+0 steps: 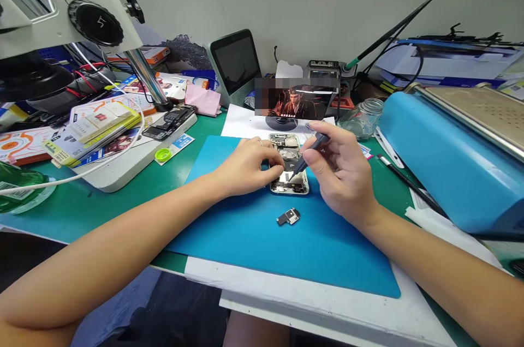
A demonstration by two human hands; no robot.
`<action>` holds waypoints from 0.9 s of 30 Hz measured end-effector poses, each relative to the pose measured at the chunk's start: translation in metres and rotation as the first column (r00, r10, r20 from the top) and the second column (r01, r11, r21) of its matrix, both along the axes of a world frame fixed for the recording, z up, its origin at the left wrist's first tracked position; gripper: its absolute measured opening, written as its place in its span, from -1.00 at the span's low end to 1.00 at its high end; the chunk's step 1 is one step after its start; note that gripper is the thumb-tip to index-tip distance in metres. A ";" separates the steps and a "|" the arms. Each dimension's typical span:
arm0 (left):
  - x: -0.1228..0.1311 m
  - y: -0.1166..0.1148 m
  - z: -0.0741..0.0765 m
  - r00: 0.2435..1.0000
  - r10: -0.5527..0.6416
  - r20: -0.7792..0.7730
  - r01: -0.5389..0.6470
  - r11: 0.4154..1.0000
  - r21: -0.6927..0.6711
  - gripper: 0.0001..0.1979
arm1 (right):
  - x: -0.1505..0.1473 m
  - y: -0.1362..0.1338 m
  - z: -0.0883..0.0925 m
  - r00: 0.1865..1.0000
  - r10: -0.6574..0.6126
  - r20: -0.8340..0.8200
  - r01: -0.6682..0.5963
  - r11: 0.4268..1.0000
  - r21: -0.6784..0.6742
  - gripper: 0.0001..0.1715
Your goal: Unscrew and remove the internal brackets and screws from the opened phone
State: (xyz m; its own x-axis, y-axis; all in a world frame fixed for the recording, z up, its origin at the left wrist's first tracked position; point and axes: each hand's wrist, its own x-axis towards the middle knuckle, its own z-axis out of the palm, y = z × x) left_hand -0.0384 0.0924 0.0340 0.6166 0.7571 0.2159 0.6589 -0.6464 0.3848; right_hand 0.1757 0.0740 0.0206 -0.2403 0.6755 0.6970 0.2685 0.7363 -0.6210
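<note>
An opened smartphone [291, 166] lies on the blue mat with its internal parts exposed. My left hand [254, 164] rests at its left side, the fingers curled and the thumb over the phone's edge. Between the thumb and fingers of my right hand [341, 169] is a dark pointed tool [302, 163]; its tip comes down to the lower part of the phone's interior. Whether the tip touches a part cannot be made out. Below the phone, a small black-and-silver phone part [289, 217] lies on the mat.
Behind the phone stands a screen [303, 101] playing a video, with a smart display [235, 60] to its left. A microscope [96, 22] overhangs the left side above stacked boxes [94, 123]. A glass jar [362, 118] and a blue machine [446, 161] flank the mat's right.
</note>
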 end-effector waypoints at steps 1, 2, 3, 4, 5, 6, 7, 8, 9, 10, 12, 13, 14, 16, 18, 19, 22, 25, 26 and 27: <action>0.000 0.000 0.000 1.000 -0.012 0.005 0.012 1.000 -0.002 -0.80 | 0.001 0.001 0.000 1.000 -0.020 -0.019 0.020 1.000 0.003 -0.51; 0.000 0.000 0.000 1.000 -0.024 0.011 0.024 1.000 -0.004 -0.80 | 0.002 0.001 0.000 0.999 -0.036 -0.030 0.036 0.999 0.004 -0.51; 0.001 0.000 0.000 0.999 -0.034 0.018 0.034 0.999 -0.006 -0.80 | 0.003 0.001 0.000 0.998 -0.044 -0.034 0.044 0.999 0.002 -0.52; 0.001 0.000 0.000 0.999 -0.043 0.025 0.043 0.999 -0.007 -0.80 | 0.004 0.001 0.000 0.998 -0.045 -0.033 0.045 0.999 -0.001 -0.53; 0.001 0.000 0.000 0.998 -0.051 0.032 0.052 0.999 -0.009 -0.80 | 0.005 0.000 0.000 0.999 -0.039 -0.028 0.039 0.999 -0.006 -0.53; 0.000 0.000 -0.001 0.998 -0.058 0.039 0.058 0.998 -0.010 -0.80 | 0.005 -0.001 0.001 0.999 -0.029 -0.020 0.029 1.000 -0.011 -0.54; 0.000 0.001 -0.001 0.997 -0.064 0.046 0.064 0.998 -0.012 -0.81 | 0.004 -0.001 0.001 1.000 -0.016 -0.009 0.016 1.000 -0.016 -0.54; 0.000 0.001 -0.002 0.996 -0.069 0.052 0.070 0.997 -0.013 -0.81 | 0.004 -0.002 0.001 1.000 -0.007 0.000 0.007 1.000 -0.020 -0.54; 0.000 0.001 -0.003 0.996 -0.073 0.057 0.074 0.997 -0.015 -0.81 | 0.004 -0.003 0.001 1.000 -0.001 0.008 0.001 1.000 -0.022 -0.54; 0.000 0.001 -0.003 0.995 -0.075 0.063 0.077 0.997 -0.016 -0.81 | 0.003 -0.003 0.001 1.000 0.002 0.014 -0.002 1.000 -0.024 -0.55; -0.001 0.001 -0.004 0.994 -0.078 0.074 0.079 0.997 -0.017 -0.81 | 0.003 -0.003 0.001 1.000 0.004 0.022 -0.003 1.000 -0.027 -0.55; -0.001 0.000 -0.004 0.994 -0.078 0.079 0.080 0.997 -0.017 -0.81 | 0.003 -0.003 0.001 1.000 0.005 0.024 -0.005 1.000 -0.028 -0.55; -0.001 0.000 -0.005 0.993 -0.079 0.084 0.081 0.997 -0.016 -0.81 | 0.003 -0.003 0.001 1.000 0.008 0.026 -0.007 1.000 -0.029 -0.54; -0.001 0.000 -0.005 0.992 -0.081 0.094 0.083 0.996 -0.016 -0.81 | 0.003 -0.004 0.001 0.999 0.014 0.029 -0.013 0.999 -0.030 -0.55; -0.001 0.000 -0.005 0.991 -0.084 0.103 0.086 0.996 -0.016 -0.82 | 0.004 -0.004 0.002 0.999 0.021 0.031 -0.021 0.999 -0.032 -0.55; -0.001 0.000 -0.005 0.991 -0.086 0.107 0.088 0.996 -0.017 -0.82 | 0.004 -0.005 0.002 0.999 0.025 0.031 -0.024 0.999 -0.032 -0.54; 0.000 0.000 -0.005 0.989 -0.085 0.123 0.088 0.996 -0.020 -0.82 | 0.004 -0.006 0.002 0.999 0.031 0.026 -0.030 0.999 -0.035 -0.54; 0.000 0.000 -0.005 0.986 -0.087 0.144 0.092 0.995 -0.031 -0.83 | 0.004 -0.005 0.001 0.999 0.030 0.017 -0.029 0.999 -0.041 -0.55; 0.000 0.000 -0.005 0.985 -0.088 0.151 0.094 0.995 -0.037 -0.84 | 0.004 -0.005 0.001 0.999 0.029 0.015 -0.028 0.999 -0.044 -0.55; 0.001 -0.001 -0.005 0.983 -0.089 0.159 0.097 0.994 -0.044 -0.85 | 0.004 -0.004 0.001 1.000 0.028 0.014 -0.028 0.998 -0.049 -0.56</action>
State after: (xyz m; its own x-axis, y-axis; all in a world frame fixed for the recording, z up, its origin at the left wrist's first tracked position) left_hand -0.0379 0.0915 0.0293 0.6462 0.7108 0.2778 0.5260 -0.6786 0.5127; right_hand 0.1794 0.0697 0.0217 -0.2693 0.7017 0.6596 0.2574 0.7124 -0.6529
